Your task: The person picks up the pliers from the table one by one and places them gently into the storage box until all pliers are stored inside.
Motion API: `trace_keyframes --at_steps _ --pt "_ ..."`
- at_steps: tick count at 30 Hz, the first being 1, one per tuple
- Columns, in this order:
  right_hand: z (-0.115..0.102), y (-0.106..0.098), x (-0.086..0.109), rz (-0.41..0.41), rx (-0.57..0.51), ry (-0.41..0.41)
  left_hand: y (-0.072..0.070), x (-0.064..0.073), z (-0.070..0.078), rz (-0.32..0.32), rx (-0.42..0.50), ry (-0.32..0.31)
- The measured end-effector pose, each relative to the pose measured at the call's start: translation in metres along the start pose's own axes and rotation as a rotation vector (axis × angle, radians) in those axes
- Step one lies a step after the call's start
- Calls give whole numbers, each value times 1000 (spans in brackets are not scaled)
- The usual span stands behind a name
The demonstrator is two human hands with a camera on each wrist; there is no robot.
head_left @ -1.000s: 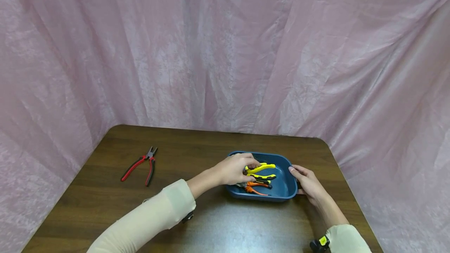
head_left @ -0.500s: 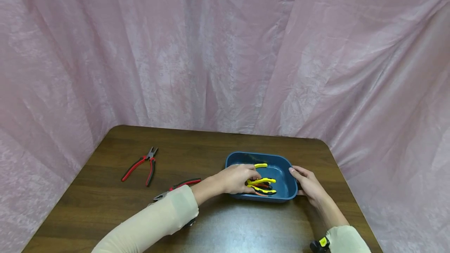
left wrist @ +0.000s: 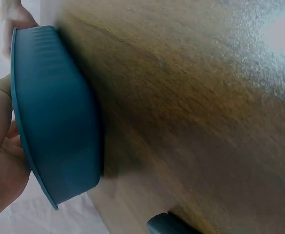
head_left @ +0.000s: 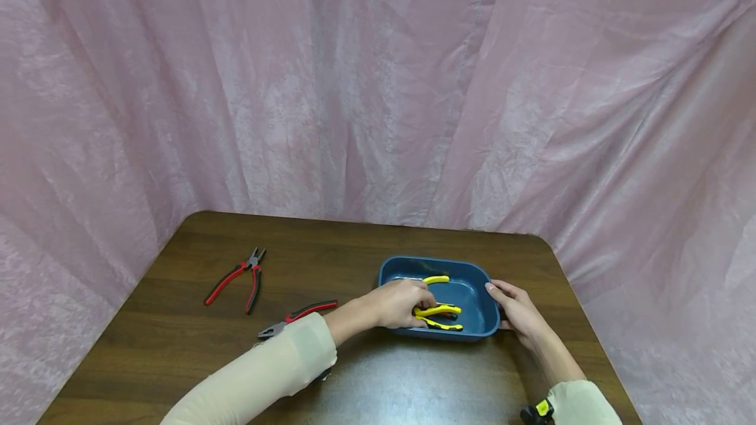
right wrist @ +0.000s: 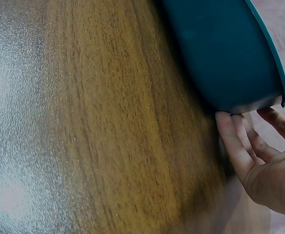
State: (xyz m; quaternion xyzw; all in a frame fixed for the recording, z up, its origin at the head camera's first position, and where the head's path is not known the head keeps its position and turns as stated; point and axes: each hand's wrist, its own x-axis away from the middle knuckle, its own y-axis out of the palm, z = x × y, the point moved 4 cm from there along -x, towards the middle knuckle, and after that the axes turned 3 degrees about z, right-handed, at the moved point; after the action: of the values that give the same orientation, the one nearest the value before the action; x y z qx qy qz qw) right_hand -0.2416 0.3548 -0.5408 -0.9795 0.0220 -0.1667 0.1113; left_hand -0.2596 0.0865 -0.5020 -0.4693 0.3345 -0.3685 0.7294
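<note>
My left hand point(head_left: 398, 305) reaches into a blue tray point(head_left: 472, 292) and holds yellow-and-black pliers point(head_left: 441, 310) near their head, which the fingers hide. The handles point right, low over the tray's near side. Beneath them a dark handle end point(head_left: 452, 316) shows. Further back in the tray lies another yellow handle point(head_left: 437, 279). At the right end my right hand point(head_left: 520, 310) grips the tray, thumb on the rim. In the right wrist view its fingertips point(right wrist: 224, 117) press against the tray's outer wall point(right wrist: 230, 53).
Red-and-black pliers point(head_left: 255, 288) lie spread on the brown table point(head_left: 331, 235) at the left. A second red-and-black pair point(head_left: 307, 311) lies partly under my left forearm in the head view. Pink curtains point(head_left: 378, 84) hang behind the table.
My left hand has moved the yellow-and-black pliers toward the tray's near side, covering the orange handles. The second red-and-black pliers came into view beside my forearm. My right hand keeps its grip.
</note>
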Motion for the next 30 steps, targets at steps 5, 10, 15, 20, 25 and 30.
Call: trace_keyframes --at_steps 5,10,15,20,25,30 --pt "1 0 0 0 -3 -5 4 -1 -1 -11 15 -14" --pt "1 -1 0 4 2 6 5 -2 -1 -18 27 -37" --pt "1 0 0 -3 4 3 6 -3 -3 -21 36 -58" --pt "2 0 -1 1 4 4 6 -2 -3 -20 46 -66" --pt "2 -1 0 3 13 -2 6 -1 -4 -17 50 -65" --pt "2 -1 0 -2 8 2 8 -1 -4 -20 35 -63"
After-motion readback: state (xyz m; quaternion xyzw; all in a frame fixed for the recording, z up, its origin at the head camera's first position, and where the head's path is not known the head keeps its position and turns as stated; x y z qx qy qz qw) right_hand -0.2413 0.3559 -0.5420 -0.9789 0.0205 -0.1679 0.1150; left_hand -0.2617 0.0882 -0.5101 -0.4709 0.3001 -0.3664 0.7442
